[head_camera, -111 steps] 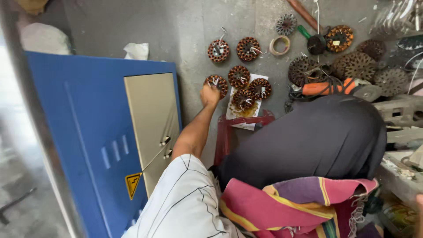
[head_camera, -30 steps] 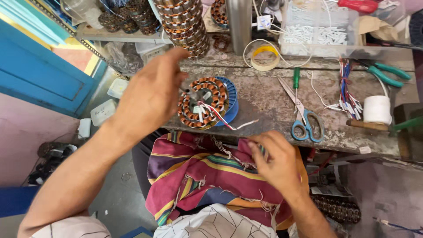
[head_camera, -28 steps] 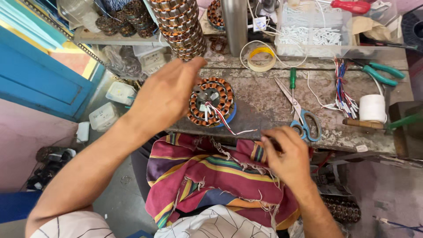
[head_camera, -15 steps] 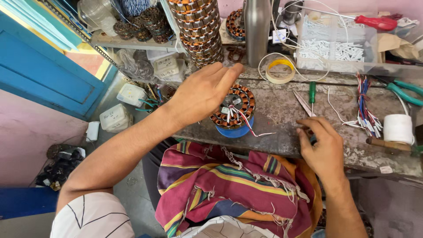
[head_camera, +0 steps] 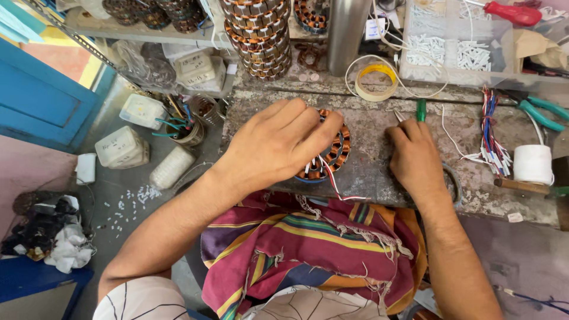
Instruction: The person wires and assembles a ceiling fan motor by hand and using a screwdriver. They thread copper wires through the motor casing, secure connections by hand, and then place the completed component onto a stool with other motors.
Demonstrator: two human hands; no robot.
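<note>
My left hand lies over a round stator wound with copper wire, fingers spread across its top and gripping it against the worn stone bench. Red and white leads trail from the stator toward the bench edge. My right hand is curled down over a pair of scissors. Only the blade tips show past the fingers, and one handle loop shows beside the wrist. A green-handled screwdriver lies just beyond the right fingertips.
Behind the bench stand a tall stack of stators, a steel cylinder, a tape roll and a clear box of white sleeves. Coloured wires, teal pliers and a white spool lie right. A striped cloth covers my lap.
My left hand has kept hold of the stator on the bench. My right hand has left the striped cloth and moved up onto the scissors.
</note>
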